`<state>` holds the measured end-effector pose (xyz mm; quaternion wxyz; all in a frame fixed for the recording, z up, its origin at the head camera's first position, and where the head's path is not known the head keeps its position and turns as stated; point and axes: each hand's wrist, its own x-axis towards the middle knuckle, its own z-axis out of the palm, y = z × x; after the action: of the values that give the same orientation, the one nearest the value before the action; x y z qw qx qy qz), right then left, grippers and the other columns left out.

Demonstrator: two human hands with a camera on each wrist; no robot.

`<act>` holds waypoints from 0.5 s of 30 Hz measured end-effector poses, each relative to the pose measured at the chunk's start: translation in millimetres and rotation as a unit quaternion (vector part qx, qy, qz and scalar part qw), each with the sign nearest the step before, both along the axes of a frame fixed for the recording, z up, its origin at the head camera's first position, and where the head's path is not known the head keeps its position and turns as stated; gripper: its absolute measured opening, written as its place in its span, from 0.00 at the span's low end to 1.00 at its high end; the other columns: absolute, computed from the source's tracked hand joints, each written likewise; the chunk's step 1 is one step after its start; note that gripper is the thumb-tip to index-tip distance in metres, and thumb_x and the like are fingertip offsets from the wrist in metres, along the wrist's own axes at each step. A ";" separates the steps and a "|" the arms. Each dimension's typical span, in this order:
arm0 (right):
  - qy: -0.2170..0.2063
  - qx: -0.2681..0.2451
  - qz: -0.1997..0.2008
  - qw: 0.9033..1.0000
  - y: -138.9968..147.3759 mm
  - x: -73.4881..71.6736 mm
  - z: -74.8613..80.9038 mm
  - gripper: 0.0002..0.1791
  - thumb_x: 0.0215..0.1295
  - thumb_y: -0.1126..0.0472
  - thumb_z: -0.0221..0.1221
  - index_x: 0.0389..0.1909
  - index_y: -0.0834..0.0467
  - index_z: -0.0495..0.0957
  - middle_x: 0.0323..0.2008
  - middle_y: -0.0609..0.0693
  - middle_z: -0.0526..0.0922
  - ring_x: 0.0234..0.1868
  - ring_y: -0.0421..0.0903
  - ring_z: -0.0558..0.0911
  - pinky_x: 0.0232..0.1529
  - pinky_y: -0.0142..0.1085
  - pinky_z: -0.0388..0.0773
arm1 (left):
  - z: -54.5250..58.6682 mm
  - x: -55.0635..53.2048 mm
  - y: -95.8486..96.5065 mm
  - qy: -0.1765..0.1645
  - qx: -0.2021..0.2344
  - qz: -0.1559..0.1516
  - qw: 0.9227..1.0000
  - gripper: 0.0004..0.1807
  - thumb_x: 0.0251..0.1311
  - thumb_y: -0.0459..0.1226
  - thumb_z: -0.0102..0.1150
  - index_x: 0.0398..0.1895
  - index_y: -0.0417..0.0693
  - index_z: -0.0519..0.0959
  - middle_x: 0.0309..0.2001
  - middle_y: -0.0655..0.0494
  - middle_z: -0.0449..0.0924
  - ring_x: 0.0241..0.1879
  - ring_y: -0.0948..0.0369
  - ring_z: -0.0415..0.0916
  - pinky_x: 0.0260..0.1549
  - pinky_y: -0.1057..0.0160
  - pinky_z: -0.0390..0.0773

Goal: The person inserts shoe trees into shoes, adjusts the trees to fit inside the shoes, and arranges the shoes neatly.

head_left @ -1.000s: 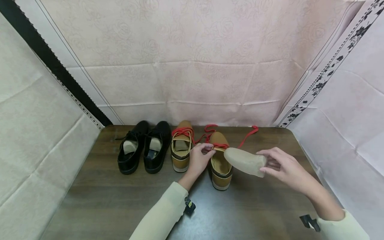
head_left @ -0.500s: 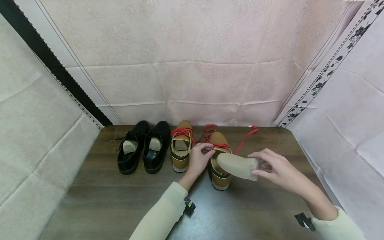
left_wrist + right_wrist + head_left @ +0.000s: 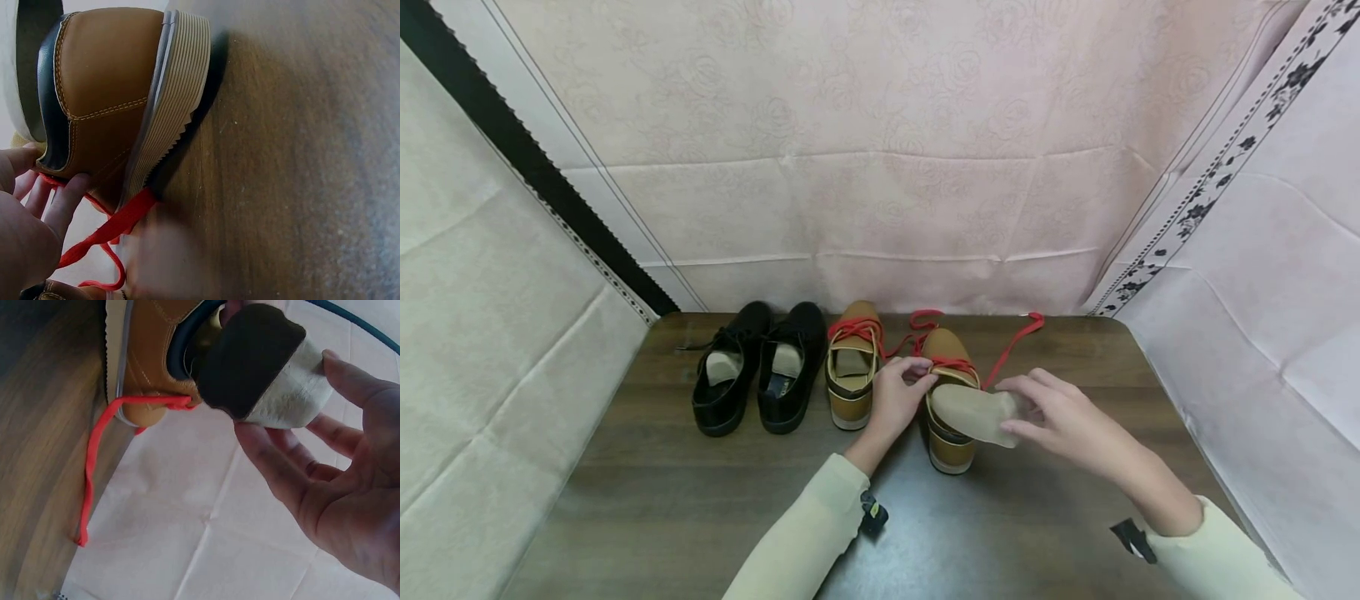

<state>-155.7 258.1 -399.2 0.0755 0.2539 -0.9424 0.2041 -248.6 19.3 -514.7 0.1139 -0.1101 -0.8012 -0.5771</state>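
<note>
My left hand [image 3: 897,393] pinches the upper edge of the right-hand tan shoe [image 3: 951,454], near its red laces [image 3: 951,364]. In the left wrist view, the thumb and fingers meet at the opening of that shoe [image 3: 106,56]. My right hand [image 3: 1063,417] holds a beige moulded shoe form [image 3: 973,411] by its blunt end, between thumb and fingers. The form's rounded end lies over the shoe's opening and hides part of it. Seen from the right wrist, the form [image 3: 294,394] has a dark hollow at the gripped end.
The other tan shoe [image 3: 853,408] has a form inside it. Two black shoes [image 3: 790,408], also with forms in them, stand left of it. A loose red lace end [image 3: 1018,340] trails right across the wooden table [image 3: 700,517]. A cloth wall [image 3: 880,208] rises behind.
My right hand has moved left with the shoe form, bringing its rounded end from beside the tan shoe to over the opening. The left hand stays in place.
</note>
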 end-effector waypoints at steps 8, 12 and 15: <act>-0.005 0.038 -0.025 0.999 -20.4 -2.6 6.2 0.25 0.60 0.52 0.74 0.56 0.54 0.82 0.38 0.47 0.79 0.33 0.39 0.72 0.35 0.39 0.75 | 0.7 0.1 -0.3 -0.002 0.000 0.003 1.000 0.09 0.58 0.35 0.76 0.41 0.45 0.89 0.36 0.52 0.87 0.36 0.60 0.85 0.37 0.70 0.83; -0.009 0.052 -0.040 0.998 -28.2 -2.9 9.9 0.26 0.60 0.52 0.74 0.56 0.58 0.82 0.39 0.50 0.80 0.32 0.42 0.74 0.35 0.42 0.77 | 0.6 -0.7 -0.2 0.000 -0.001 0.002 1.000 0.08 0.58 0.34 0.75 0.40 0.45 0.89 0.36 0.52 0.87 0.36 0.60 0.85 0.37 0.70 0.82; -0.016 0.060 -0.051 0.997 -32.6 -3.0 12.1 0.26 0.61 0.52 0.73 0.57 0.60 0.82 0.40 0.52 0.80 0.33 0.43 0.77 0.35 0.45 0.79 | 0.6 -0.4 -0.1 -0.001 -0.002 0.002 1.000 0.08 0.58 0.34 0.75 0.40 0.45 0.89 0.36 0.52 0.87 0.36 0.60 0.85 0.37 0.70 0.83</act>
<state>-158.7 225.4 -387.1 0.0550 0.2058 -0.9659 0.1471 -249.1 19.2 -514.1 0.1141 -0.1081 -0.8024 -0.5757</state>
